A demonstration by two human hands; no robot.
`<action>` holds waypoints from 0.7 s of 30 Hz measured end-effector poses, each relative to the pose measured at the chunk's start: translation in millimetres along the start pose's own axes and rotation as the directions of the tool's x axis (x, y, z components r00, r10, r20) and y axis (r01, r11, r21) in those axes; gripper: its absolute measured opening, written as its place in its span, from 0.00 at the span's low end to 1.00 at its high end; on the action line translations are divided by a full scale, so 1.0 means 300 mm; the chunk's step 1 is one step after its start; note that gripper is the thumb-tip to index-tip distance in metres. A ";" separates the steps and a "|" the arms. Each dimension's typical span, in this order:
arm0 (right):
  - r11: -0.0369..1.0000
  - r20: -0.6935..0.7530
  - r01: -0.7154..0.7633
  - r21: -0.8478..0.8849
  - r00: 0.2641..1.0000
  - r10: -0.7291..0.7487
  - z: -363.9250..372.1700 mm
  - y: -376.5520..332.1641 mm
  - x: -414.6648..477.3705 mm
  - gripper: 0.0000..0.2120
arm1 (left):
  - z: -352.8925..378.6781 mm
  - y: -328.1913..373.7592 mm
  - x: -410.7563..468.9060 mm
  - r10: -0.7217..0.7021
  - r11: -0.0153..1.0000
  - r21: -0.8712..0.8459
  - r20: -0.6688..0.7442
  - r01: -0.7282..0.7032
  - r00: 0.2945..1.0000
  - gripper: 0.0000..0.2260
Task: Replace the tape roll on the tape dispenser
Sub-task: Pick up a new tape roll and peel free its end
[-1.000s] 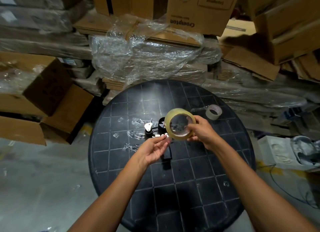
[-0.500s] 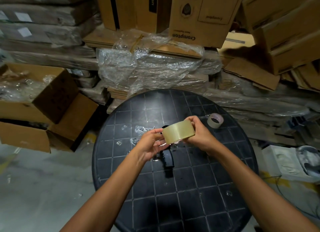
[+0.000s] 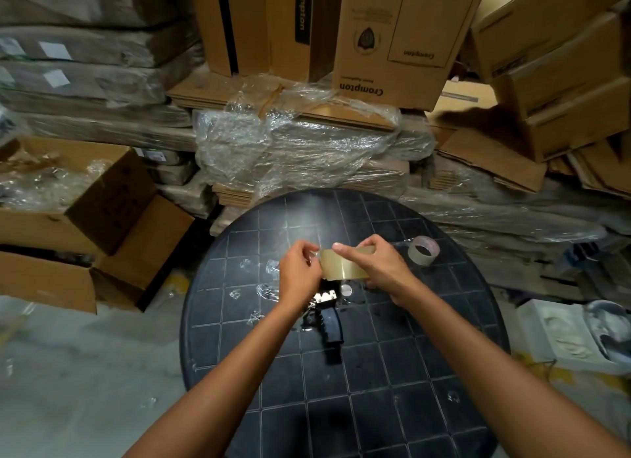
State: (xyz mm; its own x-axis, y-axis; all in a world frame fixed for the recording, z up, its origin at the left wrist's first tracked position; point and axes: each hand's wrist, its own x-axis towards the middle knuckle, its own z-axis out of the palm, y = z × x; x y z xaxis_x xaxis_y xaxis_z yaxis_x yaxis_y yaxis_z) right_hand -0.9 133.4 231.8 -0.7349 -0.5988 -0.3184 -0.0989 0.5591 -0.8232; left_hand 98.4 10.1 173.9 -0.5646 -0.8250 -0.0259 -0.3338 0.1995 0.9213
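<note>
A full roll of clear tape (image 3: 341, 265) is held edge-on above the round black table (image 3: 426, 372). My right hand (image 3: 379, 266) grips the roll from the right, its thumb lying over the top. At the roll's left edge, the fingers of my left hand (image 3: 300, 273) are pinched against it. Under my hands lies the tape dispenser (image 3: 328, 317), its black handle pointing toward me and its metal head partly hidden. A nearly spent tape roll (image 3: 423, 250) rests on the table to the right.
Scraps of clear tape (image 3: 268, 288) lie on the table left of the dispenser. Stacked cardboard boxes (image 3: 392, 40) and plastic-wrapped flat cartons (image 3: 290, 143) crowd behind the table. An open box (image 3: 78, 211) stands on the floor at left; white moulded packaging (image 3: 573, 334) at right.
The roll turned from facing me to edge-on. My left hand rose from below the roll to pinch its left edge. The camera tilted, so the table appears lower.
</note>
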 end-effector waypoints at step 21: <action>0.960 -0.144 -0.029 0.278 0.987 0.072 0.063 -0.088 0.076 0.18 | -0.108 0.068 0.035 -0.485 0.161 -0.722 0.536 0.673 0.691 0.06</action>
State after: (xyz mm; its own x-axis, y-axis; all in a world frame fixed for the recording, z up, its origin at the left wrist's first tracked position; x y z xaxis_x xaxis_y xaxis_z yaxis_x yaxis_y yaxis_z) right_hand -2.4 94.3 237.5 -0.8289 -0.4683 -0.3058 0.1133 0.3949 -0.9117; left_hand 110.2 -11.7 205.0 -0.6327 -0.3834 -0.6728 0.1111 -0.9048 0.4111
